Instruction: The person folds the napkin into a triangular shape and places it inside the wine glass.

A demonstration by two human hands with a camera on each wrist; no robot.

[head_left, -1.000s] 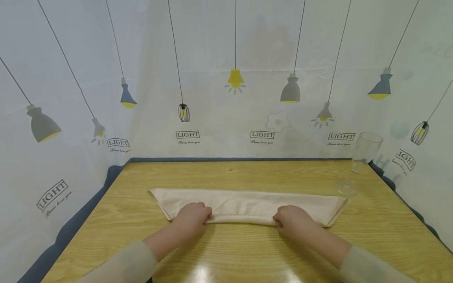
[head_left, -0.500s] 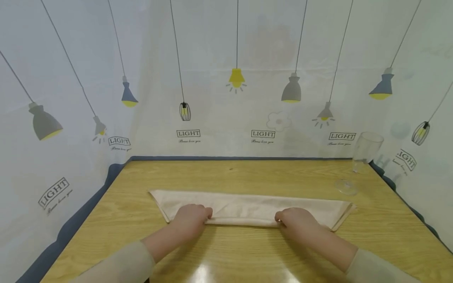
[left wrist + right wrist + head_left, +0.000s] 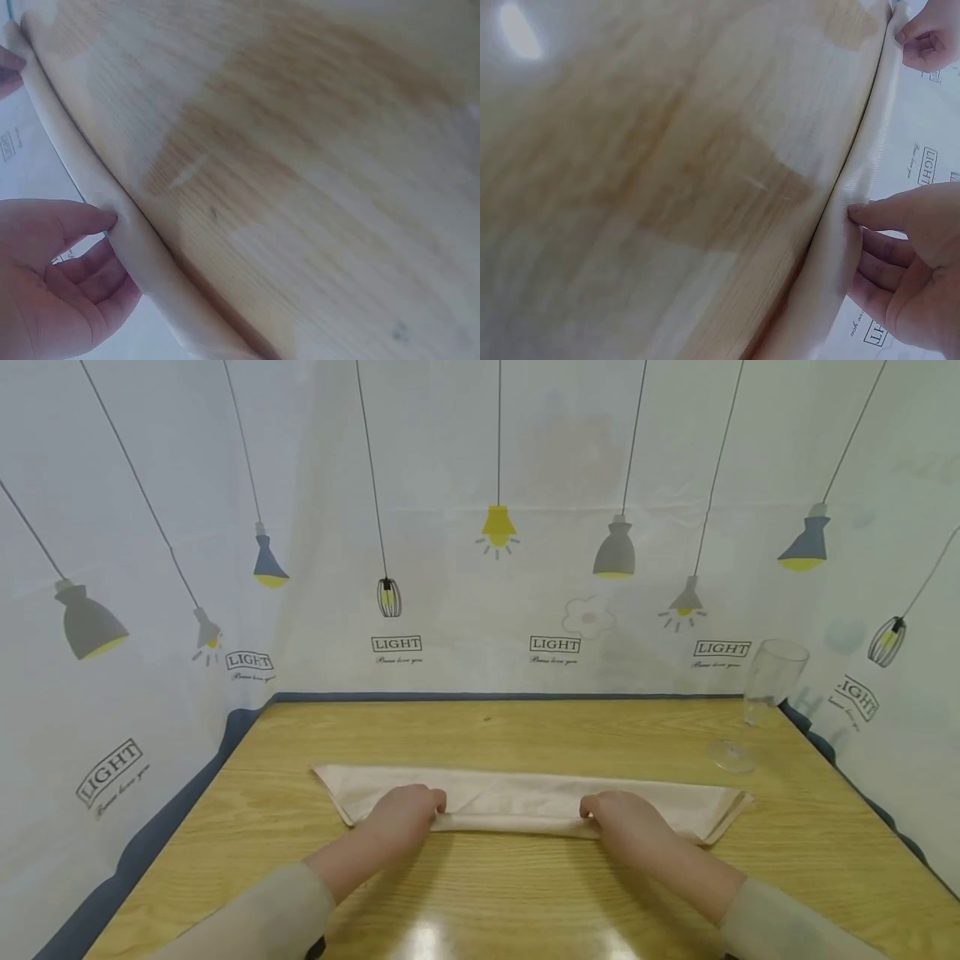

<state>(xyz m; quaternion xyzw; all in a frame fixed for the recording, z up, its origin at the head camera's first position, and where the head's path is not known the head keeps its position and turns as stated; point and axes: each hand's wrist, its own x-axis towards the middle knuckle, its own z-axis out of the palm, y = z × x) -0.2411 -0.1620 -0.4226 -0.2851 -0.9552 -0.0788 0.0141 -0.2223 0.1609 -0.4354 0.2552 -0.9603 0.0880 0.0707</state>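
A pale pink cloth napkin (image 3: pixel 510 793) lies across the wooden table in a long folded strip with slanted ends. Its near edge is turned over into a narrow roll, which shows as a rounded band (image 3: pixel 146 251) in the left wrist view. My left hand (image 3: pixel 401 818) pinches this roll left of the middle, its thumb on the near side. Right of the middle, my right hand (image 3: pixel 633 827) holds the same edge between thumb and curled fingers. Between the two hands the rolled edge runs nearly straight. In the head view the hands hide the fingertips' contact with the cloth.
A clear stemmed glass (image 3: pixel 772 677) stands upright at the back right of the wooden table (image 3: pixel 487 893), beyond the napkin's right end. White sheets (image 3: pixel 450 552) printed with hanging lamps surround the table at the back and both sides.
The napkin's right end has shifted slightly right and toward me. Both hands keep hold of the near edge, with small finger movements at the roll. The glass stays in place.
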